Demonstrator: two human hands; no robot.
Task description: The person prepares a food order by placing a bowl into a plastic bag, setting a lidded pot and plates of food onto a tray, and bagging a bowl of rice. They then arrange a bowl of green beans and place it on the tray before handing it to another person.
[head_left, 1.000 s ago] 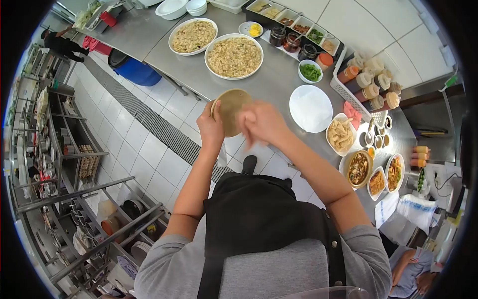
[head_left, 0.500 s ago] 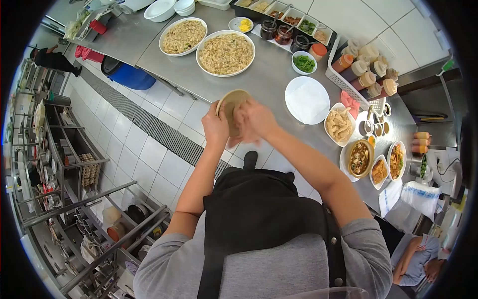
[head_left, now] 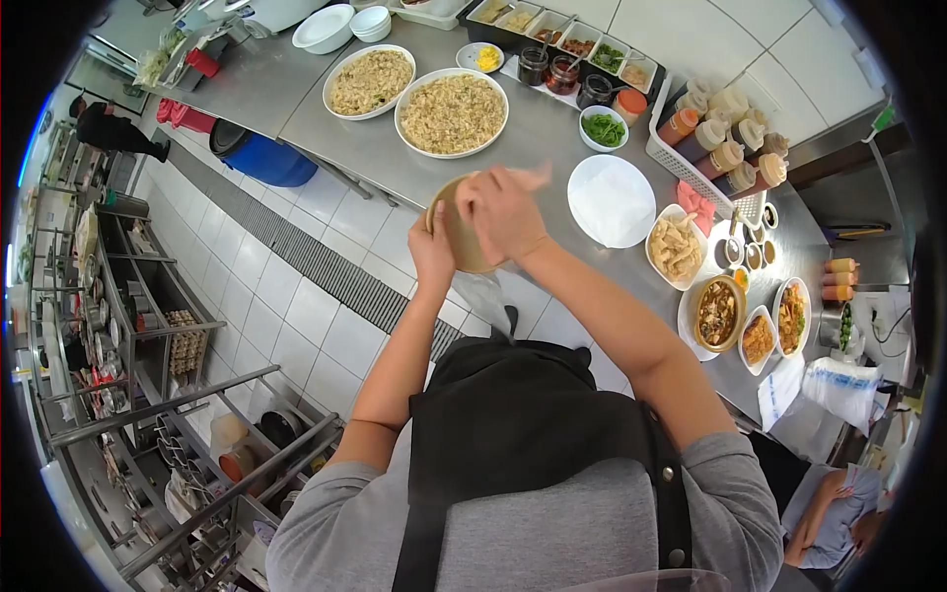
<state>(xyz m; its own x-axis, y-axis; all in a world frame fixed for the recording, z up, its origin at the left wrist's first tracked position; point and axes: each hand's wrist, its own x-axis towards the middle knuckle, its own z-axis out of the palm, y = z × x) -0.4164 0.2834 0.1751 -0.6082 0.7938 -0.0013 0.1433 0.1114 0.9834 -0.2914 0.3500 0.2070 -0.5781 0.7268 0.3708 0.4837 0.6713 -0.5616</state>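
Observation:
My left hand (head_left: 432, 253) grips the rim of a tan bowl (head_left: 464, 249), tilted on its side in front of my apron. Over the bowl's mouth is my right hand (head_left: 505, 217), its fingers curled and a little blurred. A whitish, thin cloth (head_left: 482, 294) hangs down below the bowl, under my right hand. Part of the bowl's inside is hidden behind that hand. Beyond my hands, two large white dishes of fried rice (head_left: 452, 112) stand on the steel counter (head_left: 395, 170).
To the right stand a white plate with paper (head_left: 611, 201), a dish of fried pieces (head_left: 675, 248) and a soup bowl (head_left: 716, 314). Sauce bottles fill a white basket (head_left: 715, 148). A blue barrel (head_left: 264, 158) sits under the counter. Another person (head_left: 118, 133) stands far left.
My right hand has shifted slightly up and right across the bowl. The whitish cloth now hangs lower and shows more clearly. The bowl stays in my left hand.

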